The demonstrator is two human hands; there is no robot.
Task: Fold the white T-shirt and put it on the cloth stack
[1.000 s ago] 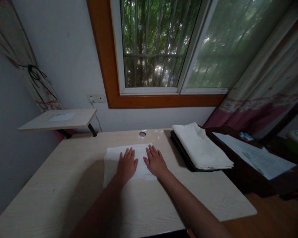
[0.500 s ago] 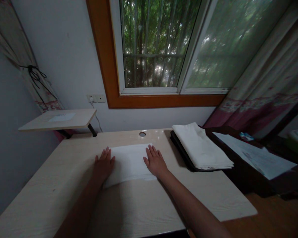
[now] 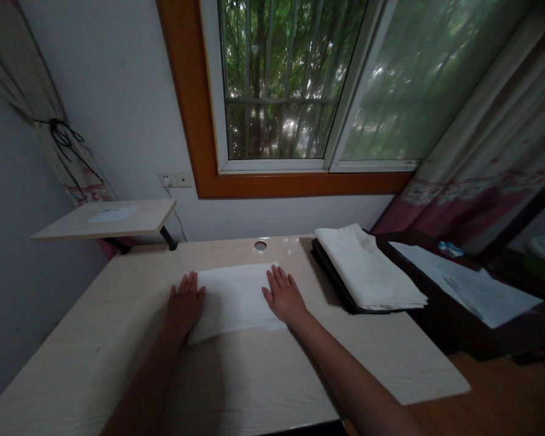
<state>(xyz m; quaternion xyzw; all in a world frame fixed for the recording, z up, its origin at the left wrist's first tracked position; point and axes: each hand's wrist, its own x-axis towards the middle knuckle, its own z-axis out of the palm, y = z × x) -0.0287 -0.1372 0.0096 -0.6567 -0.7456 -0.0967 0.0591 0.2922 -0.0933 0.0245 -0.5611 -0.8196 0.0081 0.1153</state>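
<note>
A folded white cloth lies flat on the pale wood-grain desk. At its left edge rests my left hand, palm down with the fingers stretched out. My right hand lies flat over the cloth's right edge, its fingers slightly spread. Neither hand grips anything. Part of each side edge of the cloth is hidden beneath the hands.
Right of the cloth, a stack of folded white fabric sits on a black folded layer. A raised shelf stands at the desk's back left. A cable hole is near the back edge. Beyond is a window.
My left hand has shifted slightly to the left along the cloth's edge. My right hand and the cloth look unmoved.
</note>
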